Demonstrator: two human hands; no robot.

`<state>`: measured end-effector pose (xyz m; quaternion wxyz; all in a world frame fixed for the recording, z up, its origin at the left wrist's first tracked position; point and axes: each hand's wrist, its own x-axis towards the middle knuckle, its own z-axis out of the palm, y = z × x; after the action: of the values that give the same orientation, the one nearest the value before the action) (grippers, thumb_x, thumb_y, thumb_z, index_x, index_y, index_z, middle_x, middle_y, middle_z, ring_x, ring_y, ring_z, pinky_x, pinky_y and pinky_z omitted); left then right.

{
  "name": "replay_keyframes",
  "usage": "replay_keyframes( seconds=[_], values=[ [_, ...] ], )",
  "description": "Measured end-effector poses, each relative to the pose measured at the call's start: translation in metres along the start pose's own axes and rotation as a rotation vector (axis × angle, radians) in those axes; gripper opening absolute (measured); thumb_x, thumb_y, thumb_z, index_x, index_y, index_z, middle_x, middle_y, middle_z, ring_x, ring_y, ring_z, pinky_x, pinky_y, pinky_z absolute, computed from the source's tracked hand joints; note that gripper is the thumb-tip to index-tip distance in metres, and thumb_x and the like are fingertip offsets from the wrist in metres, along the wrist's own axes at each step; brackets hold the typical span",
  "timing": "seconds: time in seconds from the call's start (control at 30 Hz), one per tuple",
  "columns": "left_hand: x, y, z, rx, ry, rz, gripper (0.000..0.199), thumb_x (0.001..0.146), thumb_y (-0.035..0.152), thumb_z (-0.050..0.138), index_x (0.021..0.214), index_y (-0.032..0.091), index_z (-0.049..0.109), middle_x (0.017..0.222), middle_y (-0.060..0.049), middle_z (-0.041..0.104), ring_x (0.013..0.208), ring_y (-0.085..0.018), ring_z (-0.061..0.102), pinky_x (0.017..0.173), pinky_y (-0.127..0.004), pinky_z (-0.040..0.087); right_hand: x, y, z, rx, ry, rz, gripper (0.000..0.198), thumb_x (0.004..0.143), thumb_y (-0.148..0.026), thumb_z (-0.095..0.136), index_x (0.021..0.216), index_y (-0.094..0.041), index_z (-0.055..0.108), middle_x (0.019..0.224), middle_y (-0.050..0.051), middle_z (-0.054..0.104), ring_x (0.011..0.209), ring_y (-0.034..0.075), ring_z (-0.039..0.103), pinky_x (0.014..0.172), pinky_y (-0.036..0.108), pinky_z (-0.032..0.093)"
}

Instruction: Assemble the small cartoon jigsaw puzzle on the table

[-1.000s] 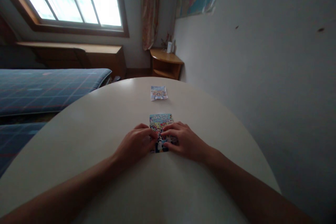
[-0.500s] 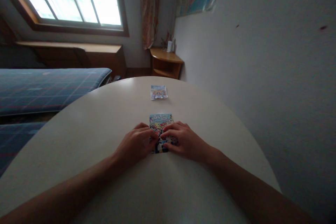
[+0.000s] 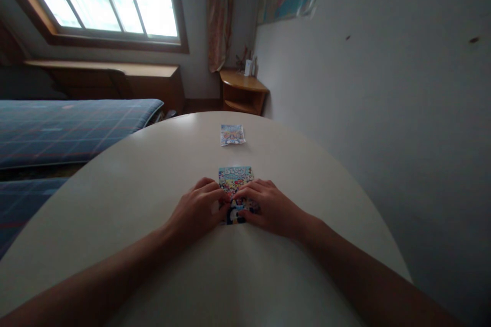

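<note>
Loosely half-curled: left fingers (image 3: 215, 194), right fingers (image 3: 250, 192), both touching printed card (image 3: 235, 178); grip unclear.

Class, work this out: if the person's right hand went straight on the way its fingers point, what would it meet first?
Most likely the left hand, which faces the right hand across the flat, multicoloured printed rectangle; whether the two hands touch is unclear at this depth.

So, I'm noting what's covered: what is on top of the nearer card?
The left hand and right hand partly cover the lower half of the nearer card. Its upper print shows; whatever is under the hands cannot be seen.
</note>
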<state>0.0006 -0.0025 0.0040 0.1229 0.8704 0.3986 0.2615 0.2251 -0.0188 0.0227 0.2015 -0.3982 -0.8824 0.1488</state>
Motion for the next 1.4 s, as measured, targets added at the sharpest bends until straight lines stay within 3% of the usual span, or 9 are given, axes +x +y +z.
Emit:
replay_keyframes(
  seconds=[0.2,0.5,0.63,0.73,0.9,1.23,1.4],
  values=[
    [0.000,0.001,-0.001,0.024,0.010,0.037,0.005,0.083,0.020,0.068,0.085,0.025,0.068,0.088,-0.002,0.068,0.096,-0.023,0.056,0.078,-0.034,0.053,0.000,0.001,-0.001,-0.024,0.000,-0.033,0.018,0.086,-0.026,0.067,0.104,-0.026,0.067,0.111,0.004,0.068,0.108,0.022,0.057,0.096,0.039,0.037],
    [0.000,-0.005,-0.002,0.067,0.037,0.258,0.011,0.089,0.018,0.062,0.087,0.024,0.070,0.097,-0.002,0.070,0.091,-0.018,0.062,0.076,-0.031,0.054,-0.001,0.003,-0.007,-0.044,-0.004,-0.060,0.016,0.091,-0.026,0.063,0.106,-0.026,0.068,0.114,0.005,0.067,0.107,0.021,0.059,0.095,0.039,0.040],
    [-0.001,-0.005,-0.007,0.140,0.001,0.365,0.012,0.090,0.019,0.058,0.094,0.023,0.069,0.104,-0.004,0.070,0.096,-0.020,0.063,0.081,-0.035,0.055,-0.007,0.015,-0.034,-0.144,0.060,0.091,0.012,0.090,-0.021,0.061,0.097,-0.023,0.070,0.107,0.006,0.069,0.099,0.021,0.062,0.089,0.037,0.045],
    [-0.001,-0.002,-0.009,0.174,-0.050,0.399,0.016,0.091,0.022,0.057,0.104,0.022,0.067,0.109,-0.005,0.070,0.101,-0.021,0.063,0.084,-0.038,0.056,-0.016,0.027,-0.053,-0.192,0.003,0.254,0.012,0.089,-0.022,0.061,0.092,-0.022,0.073,0.096,0.006,0.072,0.089,0.021,0.065,0.081,0.034,0.047],
    [-0.002,0.000,-0.011,0.218,-0.086,0.417,0.018,0.091,0.023,0.055,0.106,0.020,0.065,0.112,-0.006,0.069,0.102,-0.022,0.065,0.086,-0.040,0.056,-0.022,0.032,-0.058,-0.189,-0.084,0.415,0.016,0.085,-0.034,0.067,0.094,-0.023,0.075,0.091,0.006,0.072,0.079,0.020,0.065,0.070,0.031,0.046],
    [-0.002,-0.001,-0.010,0.210,-0.098,0.422,0.018,0.092,0.024,0.055,0.108,0.019,0.063,0.114,-0.006,0.069,0.103,-0.023,0.065,0.087,-0.040,0.056,-0.018,0.031,-0.050,-0.154,-0.058,0.406,0.014,0.083,-0.031,0.067,0.091,-0.024,0.075,0.084,0.004,0.070,0.073,0.017,0.062,0.067,0.029,0.045],
    [-0.003,-0.003,-0.010,0.215,-0.109,0.426,0.019,0.093,0.025,0.053,0.108,0.018,0.063,0.114,-0.006,0.068,0.103,-0.023,0.065,0.086,-0.041,0.056,-0.014,0.025,-0.051,-0.251,-0.091,0.374,0.011,0.083,-0.028,0.066,0.087,-0.021,0.075,0.087,0.004,0.071,0.073,0.017,0.063,0.066,0.029,0.044]
  ],
)
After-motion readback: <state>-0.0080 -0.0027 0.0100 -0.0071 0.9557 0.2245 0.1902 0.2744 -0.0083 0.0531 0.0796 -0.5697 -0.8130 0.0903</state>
